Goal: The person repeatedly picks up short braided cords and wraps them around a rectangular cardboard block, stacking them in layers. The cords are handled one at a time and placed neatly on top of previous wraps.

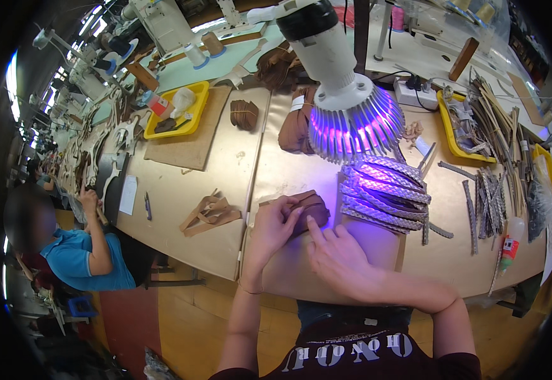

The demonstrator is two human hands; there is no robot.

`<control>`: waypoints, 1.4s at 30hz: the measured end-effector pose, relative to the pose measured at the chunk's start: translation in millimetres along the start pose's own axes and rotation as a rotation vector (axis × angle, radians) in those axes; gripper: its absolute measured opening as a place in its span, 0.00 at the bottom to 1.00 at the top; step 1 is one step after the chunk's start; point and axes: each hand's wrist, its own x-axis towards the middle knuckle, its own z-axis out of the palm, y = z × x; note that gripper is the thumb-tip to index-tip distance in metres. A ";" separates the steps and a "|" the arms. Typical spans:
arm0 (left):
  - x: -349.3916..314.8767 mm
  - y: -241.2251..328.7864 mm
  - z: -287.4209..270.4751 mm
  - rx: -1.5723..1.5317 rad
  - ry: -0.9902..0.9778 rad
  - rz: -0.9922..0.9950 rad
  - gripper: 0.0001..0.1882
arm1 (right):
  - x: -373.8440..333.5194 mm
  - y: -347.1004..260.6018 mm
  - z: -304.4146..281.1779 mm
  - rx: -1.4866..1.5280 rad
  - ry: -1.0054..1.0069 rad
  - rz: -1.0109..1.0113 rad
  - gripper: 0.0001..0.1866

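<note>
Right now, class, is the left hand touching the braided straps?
No: the left hand is on a brown bundle, left of the braided straps.

My left hand (pixel 271 229) grips the brown piece (pixel 316 204); my right hand (pixel 340 258) reaches a loosely extended index finger to it. To the right lie braided straps (pixel 383 204), violet-lit under the lamp (pixel 355 123). Far left stands a yellow tray (pixel 177 132).

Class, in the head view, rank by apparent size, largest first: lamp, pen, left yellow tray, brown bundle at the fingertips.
1. Lamp
2. Left yellow tray
3. Brown bundle, partly covered
4. Pen
</note>
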 end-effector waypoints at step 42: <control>-65.1 92.2 -1.3 -0.356 -0.308 0.373 0.14 | -114.0 29.1 -28.9 1.121 0.575 0.240 0.22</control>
